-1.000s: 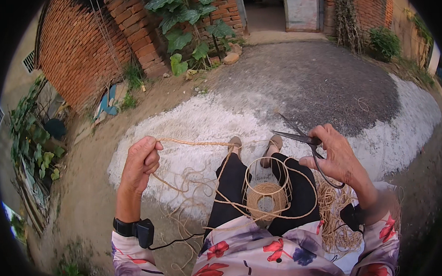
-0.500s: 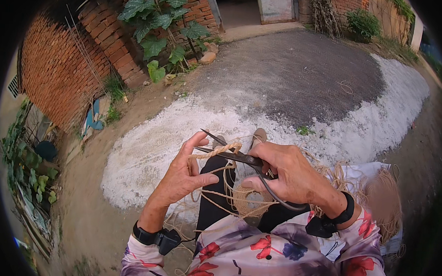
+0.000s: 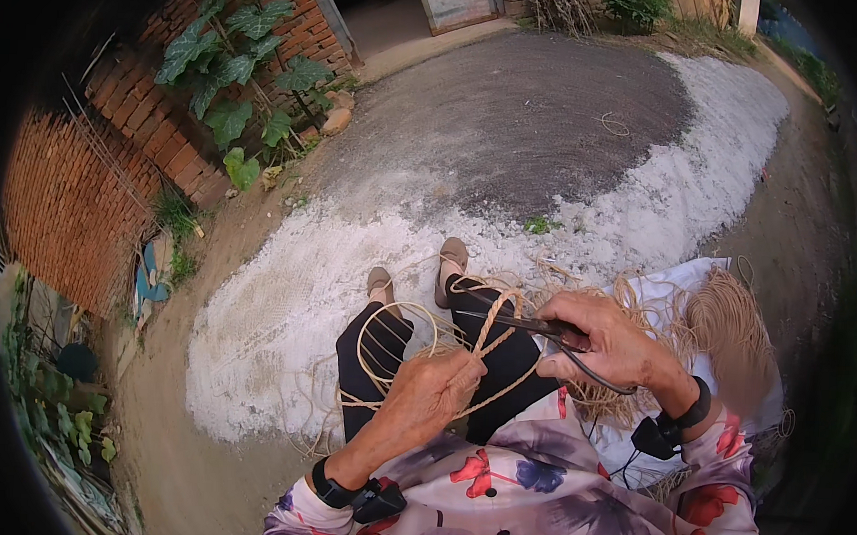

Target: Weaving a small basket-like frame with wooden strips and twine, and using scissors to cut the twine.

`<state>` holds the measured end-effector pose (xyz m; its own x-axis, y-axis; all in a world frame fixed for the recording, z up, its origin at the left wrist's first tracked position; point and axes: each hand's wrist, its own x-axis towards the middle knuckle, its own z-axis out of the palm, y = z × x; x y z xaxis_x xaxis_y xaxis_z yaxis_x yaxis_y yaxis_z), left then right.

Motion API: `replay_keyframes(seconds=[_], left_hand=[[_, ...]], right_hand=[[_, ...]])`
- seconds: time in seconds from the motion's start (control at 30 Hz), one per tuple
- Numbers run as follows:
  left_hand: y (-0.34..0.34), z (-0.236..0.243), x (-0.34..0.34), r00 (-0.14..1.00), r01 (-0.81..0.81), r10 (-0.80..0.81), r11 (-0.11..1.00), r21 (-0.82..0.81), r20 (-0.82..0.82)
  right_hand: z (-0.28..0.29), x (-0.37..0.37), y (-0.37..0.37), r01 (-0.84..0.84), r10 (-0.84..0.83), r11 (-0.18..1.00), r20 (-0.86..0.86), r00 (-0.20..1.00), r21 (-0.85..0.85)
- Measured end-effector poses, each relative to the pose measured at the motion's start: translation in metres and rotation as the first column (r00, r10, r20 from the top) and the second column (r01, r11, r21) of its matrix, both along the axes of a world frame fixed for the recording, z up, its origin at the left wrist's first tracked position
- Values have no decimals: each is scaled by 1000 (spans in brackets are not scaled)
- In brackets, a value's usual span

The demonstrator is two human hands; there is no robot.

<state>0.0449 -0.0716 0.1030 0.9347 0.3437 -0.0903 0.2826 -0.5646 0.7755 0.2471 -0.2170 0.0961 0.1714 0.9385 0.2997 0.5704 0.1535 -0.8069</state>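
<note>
My left hand point(image 3: 433, 387), above my lap, is closed around a tan braided cord point(image 3: 489, 329) that rises from the fist in a narrow loop. Dark metal scissors point(image 3: 514, 320) are gripped in my right hand point(image 3: 602, 344), their blades pointing left and crossing the cord. Whether the cord lies between the blades or only behind them, I cannot tell. Beside my left hand, a round coil of thin tan twine point(image 3: 361, 345) hangs over my dark trousers, partly hidden by the hand. Loose strands run from it across both knees.
On my right, a white sack point(image 3: 702, 364) carries a bundle of tan twine point(image 3: 725, 314) and tangled strands. White and dark granular material point(image 3: 294, 290) covers the ground ahead. A leafy plant point(image 3: 232, 68) grows by the brick wall point(image 3: 68, 204) and a doorway point(image 3: 387, 22).
My left hand has gone from spread fingers to a closed grip on the cord, moving right and down. The scissors have shifted right; their blades look closer together. The view has turned rightward.
</note>
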Motion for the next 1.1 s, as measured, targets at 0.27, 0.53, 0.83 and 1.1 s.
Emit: replay_keyframes(seconds=[0.27,0.53,0.83,1.1], left_hand=[[-8,-10,5,997,45,-48,998,-34,-68],[-3,-30,10,998,36,-39,997,-66,-42],[-1,-27,5,998,-11,7,998,-67,-67],[1,-29,5,996,-87,82,989,-119,-44]], right_hand=[[-17,7,-22,-29,-45,960,-256,966,-280],[-31,18,-39,-234,103,939,-443,891,-253],[-34,19,-43,-319,71,872,-549,833,-371],[-40,23,-50,-357,145,888,-559,816,-290]])
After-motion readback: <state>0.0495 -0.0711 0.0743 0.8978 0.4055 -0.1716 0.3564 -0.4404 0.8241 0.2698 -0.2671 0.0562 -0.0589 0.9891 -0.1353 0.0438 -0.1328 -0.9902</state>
